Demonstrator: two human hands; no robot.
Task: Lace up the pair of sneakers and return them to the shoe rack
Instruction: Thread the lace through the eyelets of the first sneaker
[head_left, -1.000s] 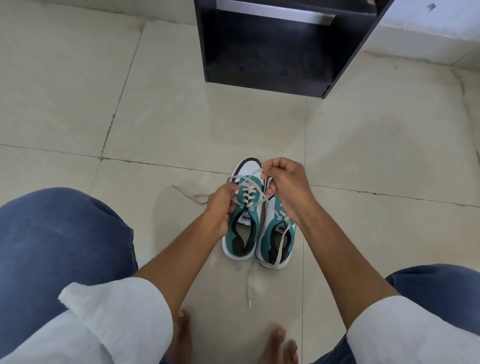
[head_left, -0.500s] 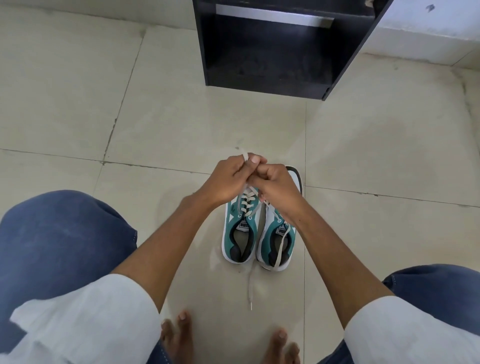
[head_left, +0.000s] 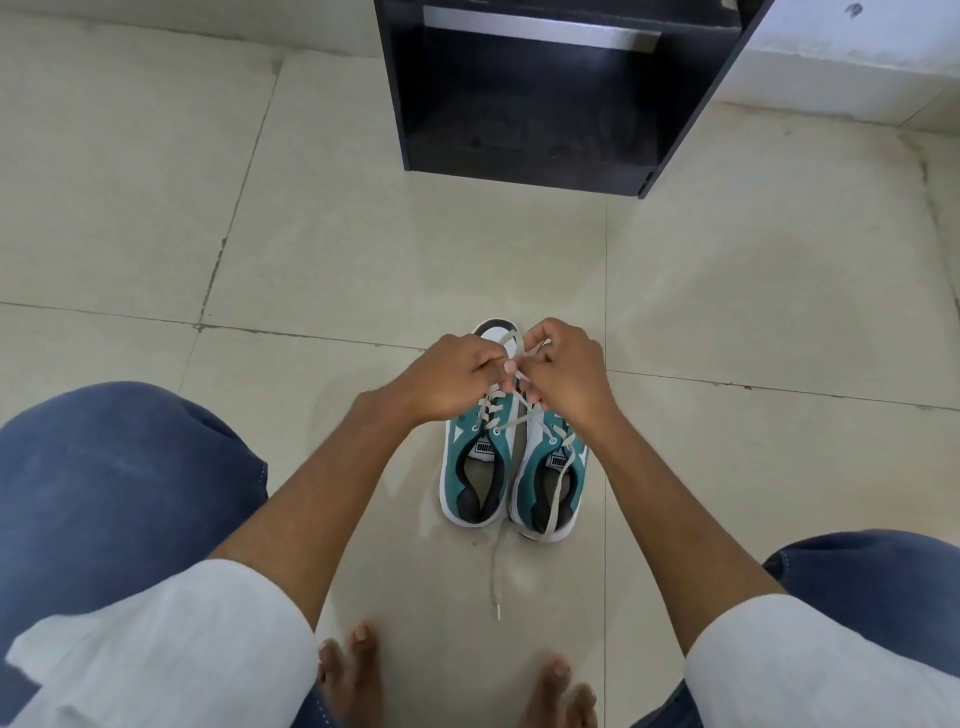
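Left hand (head_left: 451, 375) and right hand (head_left: 563, 374) pinching grey lace (head_left: 511, 345) above left sneaker (head_left: 480, 457); right sneaker (head_left: 551, 483) touching alongside; shoe rack (head_left: 524, 93) standing beyond on floor (head_left: 363, 249).

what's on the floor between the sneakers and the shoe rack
Nothing: in the head view, only bare tiled floor lies between the sneakers and the black shoe rack. One tile seam crosses it.
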